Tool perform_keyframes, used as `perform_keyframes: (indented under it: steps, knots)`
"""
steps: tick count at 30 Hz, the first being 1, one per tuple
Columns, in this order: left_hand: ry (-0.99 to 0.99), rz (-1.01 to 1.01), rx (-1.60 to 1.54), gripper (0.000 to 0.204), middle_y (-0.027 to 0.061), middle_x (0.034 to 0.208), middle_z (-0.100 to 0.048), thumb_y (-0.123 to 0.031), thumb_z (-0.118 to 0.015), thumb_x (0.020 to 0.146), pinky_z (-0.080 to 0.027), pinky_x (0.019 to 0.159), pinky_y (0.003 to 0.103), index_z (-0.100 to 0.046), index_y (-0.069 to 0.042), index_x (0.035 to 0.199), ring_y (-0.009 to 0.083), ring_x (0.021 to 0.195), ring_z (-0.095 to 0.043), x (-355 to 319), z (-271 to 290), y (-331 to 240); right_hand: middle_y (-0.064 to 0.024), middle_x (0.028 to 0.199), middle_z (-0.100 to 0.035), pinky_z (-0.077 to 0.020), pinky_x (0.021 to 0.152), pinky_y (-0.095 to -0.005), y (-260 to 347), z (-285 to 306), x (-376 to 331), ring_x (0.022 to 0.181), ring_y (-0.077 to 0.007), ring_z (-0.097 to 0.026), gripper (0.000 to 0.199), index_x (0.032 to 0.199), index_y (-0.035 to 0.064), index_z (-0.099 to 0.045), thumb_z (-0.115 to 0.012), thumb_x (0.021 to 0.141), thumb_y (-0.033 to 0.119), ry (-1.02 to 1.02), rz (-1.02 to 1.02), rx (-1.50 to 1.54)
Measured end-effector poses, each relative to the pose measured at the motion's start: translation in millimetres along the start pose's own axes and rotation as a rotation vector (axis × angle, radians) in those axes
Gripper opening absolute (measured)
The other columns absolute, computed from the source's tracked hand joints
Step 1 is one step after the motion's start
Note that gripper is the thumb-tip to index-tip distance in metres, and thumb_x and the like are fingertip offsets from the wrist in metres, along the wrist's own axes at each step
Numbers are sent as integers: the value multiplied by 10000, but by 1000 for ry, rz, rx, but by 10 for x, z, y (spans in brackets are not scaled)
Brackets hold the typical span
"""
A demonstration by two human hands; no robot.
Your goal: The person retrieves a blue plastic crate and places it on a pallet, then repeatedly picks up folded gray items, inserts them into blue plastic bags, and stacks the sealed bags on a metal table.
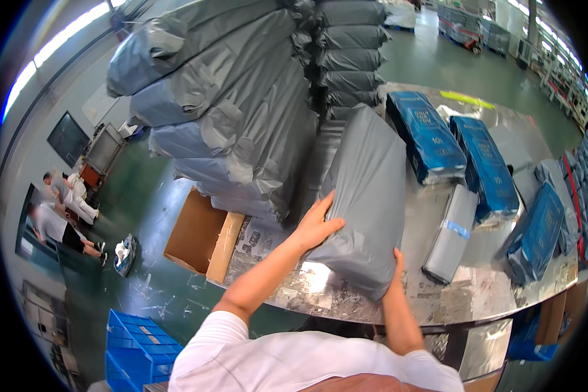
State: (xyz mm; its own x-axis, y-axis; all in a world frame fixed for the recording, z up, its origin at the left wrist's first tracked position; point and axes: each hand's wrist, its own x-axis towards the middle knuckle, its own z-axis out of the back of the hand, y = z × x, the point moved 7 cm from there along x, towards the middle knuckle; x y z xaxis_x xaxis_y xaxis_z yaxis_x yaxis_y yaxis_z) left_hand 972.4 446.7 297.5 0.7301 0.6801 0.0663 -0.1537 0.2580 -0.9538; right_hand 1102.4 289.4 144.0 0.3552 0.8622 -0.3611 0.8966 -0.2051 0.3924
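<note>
A large grey plastic-wrapped parcel [366, 196] lies lengthwise on the shiny metal table [483, 294], between my hands. My left hand [317, 225] presses flat against its left side, fingers spread. My right hand [396, 264] grips its near right corner. Just left of the parcel rises a tall stack of similar grey wrapped parcels [235, 98].
Blue wrapped packages [428, 137] [487, 166] [536, 235] and a small grey roll with blue tape [452, 232] lie on the table to the right. An open cardboard box [199, 238] sits at the table's left edge. Blue crates [134, 346] stand on the green floor. People sit far left [62, 215].
</note>
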Motion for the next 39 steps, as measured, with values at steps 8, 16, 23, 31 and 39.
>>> perform_keyframes:
  steps: [8, 16, 23, 31, 39]
  knots:
    - [-68, -593, 489, 804, 337, 1364, -127, -367, -623, 684, -190, 1008, 489, -280, -73, 1349, 463, 1263, -181, -1089, 462, -1941, -113, 1084, -549, -457, 808, -376, 367, -1105, -110, 946, -267, -539, 591, 1161, 61, -481, -530, 689, 413, 312, 186, 24]
    - [-456, -1490, 763, 747, 335, 1332, -229, -332, -688, 654, -242, 1007, 458, -396, -14, 1263, 460, 1229, -283, -1666, 1755, -2897, -106, 1177, -500, -375, 933, -384, 966, -3863, -481, 1086, -246, -473, 563, 1197, 49, -458, -420, 807, 453, 1077, 532, -168]
    - [-551, -1447, 387, 869, 107, 1245, -421, -154, -762, 645, -345, 947, 340, -243, -7, 1327, 193, 1115, -426, -1030, 3677, -3533, -58, 1065, -571, -393, 878, -269, 1229, -6497, -337, 992, -157, -526, 374, 1081, 54, -577, -499, 828, 319, 818, 999, -404]
    - [-803, -691, 44, 773, 109, 1205, -489, -519, -586, 757, -359, 923, 300, -367, 3, 1284, 191, 1099, -463, -74, 5252, -3306, -178, 1246, -448, -309, 968, -343, 233, -7341, 253, 1157, -311, -422, 694, 1293, -1, -324, -466, 816, 483, 919, 887, -889]
    - [-663, -585, -181, 865, 129, 1273, -429, -605, -539, 747, -316, 978, 300, -338, 37, 1291, 219, 1156, -425, 166, 5373, -3035, -288, 1289, -350, -249, 1010, -345, -229, -6995, 406, 1224, -359, -336, 822, 1314, -86, -197, -439, 807, 514, 761, 1375, -900]
